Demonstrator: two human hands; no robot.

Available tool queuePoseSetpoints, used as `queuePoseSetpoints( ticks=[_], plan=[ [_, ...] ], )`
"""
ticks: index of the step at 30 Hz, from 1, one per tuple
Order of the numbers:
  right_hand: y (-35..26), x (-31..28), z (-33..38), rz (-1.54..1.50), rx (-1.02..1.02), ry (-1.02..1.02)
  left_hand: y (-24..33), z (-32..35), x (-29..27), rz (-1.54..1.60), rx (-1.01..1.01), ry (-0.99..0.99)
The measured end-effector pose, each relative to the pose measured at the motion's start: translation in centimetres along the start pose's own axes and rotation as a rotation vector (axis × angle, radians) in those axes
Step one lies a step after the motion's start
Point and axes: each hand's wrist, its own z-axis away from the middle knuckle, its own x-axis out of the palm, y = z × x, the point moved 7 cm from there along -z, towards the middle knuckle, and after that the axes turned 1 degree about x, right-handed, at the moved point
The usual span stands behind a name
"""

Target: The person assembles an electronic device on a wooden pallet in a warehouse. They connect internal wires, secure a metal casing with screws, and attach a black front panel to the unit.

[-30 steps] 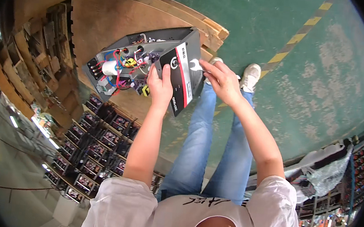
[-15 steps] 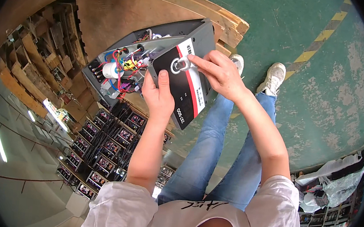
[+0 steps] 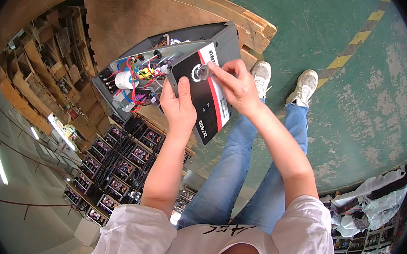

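Front panel: we see it as one face of the open grey unit, a black front panel (image 3: 209,115) with a red stripe and a white band, held tilted before the person's body.
Panel writing: dark characters on the white band, pale characters toward the lower end of the black; we leave both uncopied.
Dial marking: a white toothed ring (image 3: 194,73) printed on the black, near the upper end.
Silvery wrench: we find the small silvery wrench (image 3: 203,71) over the ring, its outline blurred.
Right hand: the right hand (image 3: 242,90) pinches the wrench, index finger stretched along to its head, the others curled in; we cannot tell exactly where the thumb presses.
Left hand: the left hand (image 3: 180,106) grips the panel's edge, thumb flat on the black face, fingers bent behind and partly hidden.
Unit's inside: coloured wires, a white cylinder (image 3: 125,80) and a yellow part (image 3: 146,73).
Under the unit: a brown board (image 3: 126,14) with timber along its edge.
Shirt: black lettering on the white shirt (image 3: 139,233).
Floor: green floor (image 3: 351,117), worn pale in patches, with yellow-and-dark striped tape (image 3: 350,50).
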Motion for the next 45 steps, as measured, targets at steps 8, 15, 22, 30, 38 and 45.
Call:
queuePoseSetpoints(
  ticks=[8, 15, 22, 30, 38, 45],
  plan=[
    [-3.4, 1.7, 2.9, -0.037, 0.361, 0.174, 0.1, 0.0, -0.1, -0.058, 0.045, 0.003],
    [-1.0, 0.0, 1.9, -0.050, 0.257, 0.108, 0.1, -0.1, 0.0, -0.094, 0.056, 0.013],
    [0.2, -0.7, -0.3, -0.079, 0.080, 0.003, 0.5, 0.0, 0.1, -0.079, 0.046, 0.008],
    [-3.4, 1.5, 2.5, -0.206, 0.398, 0.104, 0.4, 0.0, 0.0, -0.090, 0.057, 0.023],
    [-1.4, 0.0, 2.6, -0.250, 0.363, 0.044, 0.1, 0.1, -0.1, -0.057, 0.018, 0.033],
    [-0.4, -1.0, 0.0, -0.061, 0.111, -0.063, 0.2, 0.0, 0.0, -0.069, 0.025, 0.030]
  ],
)
